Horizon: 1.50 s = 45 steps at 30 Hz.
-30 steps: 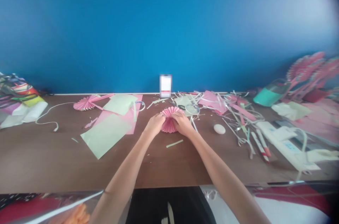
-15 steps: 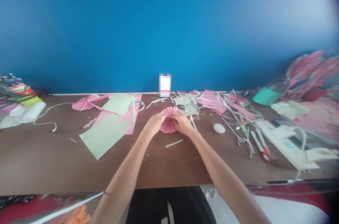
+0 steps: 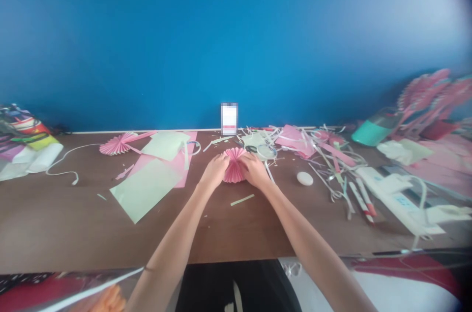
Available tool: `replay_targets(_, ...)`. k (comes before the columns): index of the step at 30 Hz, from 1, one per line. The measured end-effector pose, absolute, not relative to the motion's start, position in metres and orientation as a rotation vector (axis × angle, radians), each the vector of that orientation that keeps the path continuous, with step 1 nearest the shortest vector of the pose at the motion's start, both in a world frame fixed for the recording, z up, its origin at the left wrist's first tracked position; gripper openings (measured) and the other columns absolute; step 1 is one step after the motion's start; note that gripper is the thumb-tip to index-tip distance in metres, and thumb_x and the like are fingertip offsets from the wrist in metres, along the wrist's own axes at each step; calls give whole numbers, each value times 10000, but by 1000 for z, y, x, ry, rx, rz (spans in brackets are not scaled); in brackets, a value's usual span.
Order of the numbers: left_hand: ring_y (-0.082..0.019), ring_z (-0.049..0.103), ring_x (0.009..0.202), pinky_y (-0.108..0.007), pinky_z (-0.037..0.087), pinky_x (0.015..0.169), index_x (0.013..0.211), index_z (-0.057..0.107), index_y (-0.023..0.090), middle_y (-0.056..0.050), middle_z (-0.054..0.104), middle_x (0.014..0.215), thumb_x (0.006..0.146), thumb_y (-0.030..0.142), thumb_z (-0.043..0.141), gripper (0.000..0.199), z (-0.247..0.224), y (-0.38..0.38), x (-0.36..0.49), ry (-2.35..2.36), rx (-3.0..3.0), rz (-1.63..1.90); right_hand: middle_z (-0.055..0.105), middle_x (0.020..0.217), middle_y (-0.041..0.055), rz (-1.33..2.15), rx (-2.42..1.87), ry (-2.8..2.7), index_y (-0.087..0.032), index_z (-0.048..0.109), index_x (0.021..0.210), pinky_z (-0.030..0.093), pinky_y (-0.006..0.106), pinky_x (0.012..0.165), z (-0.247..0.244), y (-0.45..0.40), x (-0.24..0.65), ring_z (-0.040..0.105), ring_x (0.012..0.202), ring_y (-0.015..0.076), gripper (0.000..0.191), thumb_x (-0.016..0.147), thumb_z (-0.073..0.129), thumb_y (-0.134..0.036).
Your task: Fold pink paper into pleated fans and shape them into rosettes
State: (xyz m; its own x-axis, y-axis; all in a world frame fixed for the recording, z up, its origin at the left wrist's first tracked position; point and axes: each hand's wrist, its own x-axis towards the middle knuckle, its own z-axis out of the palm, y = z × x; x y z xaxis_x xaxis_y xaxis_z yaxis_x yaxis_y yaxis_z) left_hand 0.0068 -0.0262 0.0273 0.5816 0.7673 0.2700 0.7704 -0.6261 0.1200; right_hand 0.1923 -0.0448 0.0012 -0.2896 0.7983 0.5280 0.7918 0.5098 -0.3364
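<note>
A round pink pleated paper fan (image 3: 235, 167) is between my hands at the middle of the table, its folds spread out like a rosette. My left hand (image 3: 218, 168) grips its left edge. On the opposite side, my right hand (image 3: 254, 168) grips the right edge with fingers bent over the pleats. My fingertips are partly hidden against the paper. Closer to me lies a pale green paper strip (image 3: 242, 200). Another pink pleated fan (image 3: 117, 144) rests at the back left.
Left of my hands, pale green sheets (image 3: 145, 191) overlap a pink sheet (image 3: 191, 154). A blurred-out phone-like screen (image 3: 229, 119) stands against the blue wall. To the right are paper scraps (image 3: 295, 140), a white oval object (image 3: 305, 178), red-tipped pens (image 3: 363, 201) and a power strip (image 3: 401, 203).
Both hands have shifted slightly outward toward the fan's edges, uncovering more of its middle. The fan itself sits slightly higher in view.
</note>
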Motion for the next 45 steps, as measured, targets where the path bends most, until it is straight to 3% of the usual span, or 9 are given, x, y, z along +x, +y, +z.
replay_targets(13, -243, 597, 994, -369, 455, 854, 1022, 667, 225, -71, 663, 1121, 893, 106, 414, 307, 14, -17, -11, -1514, -2682, -570, 631, 914, 68, -93, -1546, -2043, -200, 635, 850, 398, 311, 755, 4, -49, 191, 538, 893, 222, 102, 841, 539, -164)
replay_targets(21, -226, 556, 1054, -340, 456, 859, 1101, 655, 249, -66, 612, 1146, 786, -19, 412, 480, 16, -22, -9, -1405, -2745, -591, 624, 934, 61, -67, -1500, -2043, -199, 623, 854, 400, 302, 781, 2, -48, 189, 526, 924, 220, 88, 846, 539, -170)
replay_targets(31, -237, 524, 1039, -379, 443, 922, 964, 667, 213, -76, 589, 1121, 906, 208, 411, 262, 21, -27, -6, -1381, -2795, -608, 621, 945, 69, -37, -1498, -2037, -196, 628, 878, 396, 289, 751, 5, -49, 190, 530, 898, 209, 136, 858, 500, -153)
replay_targets(38, -255, 511, 1054, -408, 443, 896, 980, 646, 202, -95, 577, 1123, 904, 208, 442, 218, 13, -20, -10, -1479, -2690, -657, 611, 1048, 128, -290, -1754, -1633, -182, 636, 1009, 369, 398, 837, 0, -42, 212, 484, 1007, 281, 324, 794, 433, -51)
replay_targets(42, -238, 507, 1044, -387, 436, 904, 1002, 639, 217, -79, 572, 1085, 875, 160, 467, 221, 10, -20, -8, -1506, -2680, -688, 587, 1066, 194, -384, -1853, -1561, -171, 654, 946, 348, 471, 833, -11, -40, 226, 451, 1048, 344, 225, 818, 474, -125)
replay_targets(45, -236, 498, 1051, -384, 429, 910, 1012, 635, 216, -81, 564, 1076, 865, 131, 457, 246, 10, -23, -3, -1543, -2640, -696, 600, 998, 185, -410, -1840, -1596, -178, 648, 885, 343, 463, 832, -10, -39, 228, 454, 1033, 335, 174, 839, 482, -156)
